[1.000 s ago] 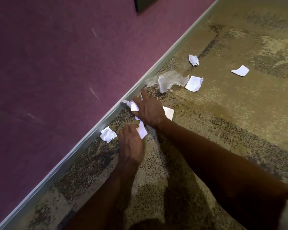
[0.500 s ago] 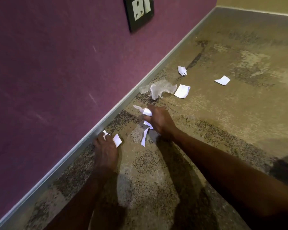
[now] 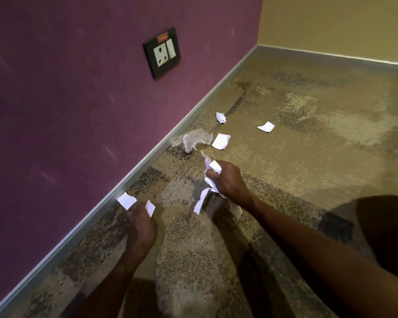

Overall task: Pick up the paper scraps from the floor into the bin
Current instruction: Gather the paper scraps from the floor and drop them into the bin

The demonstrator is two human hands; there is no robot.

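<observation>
Now both hands (image 3: 230, 180) clutch paper scraps (image 3: 213, 167) above mottled carpet (image 3: 308, 157), purple wall (image 3: 67, 99) alongside

Both forearms (image 3: 308, 249) run off the bottom edge.

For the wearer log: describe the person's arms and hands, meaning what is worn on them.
Both arms are bare up to the frame edge; no sleeves show. The left hand and right hand wear no gloves. No rings, watch or bracelet are visible, though the view is dim.

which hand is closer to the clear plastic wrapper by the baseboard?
Right. The right hand sits just short of the plastic wrapper; the left hand is farther back along the baseboard.
</observation>
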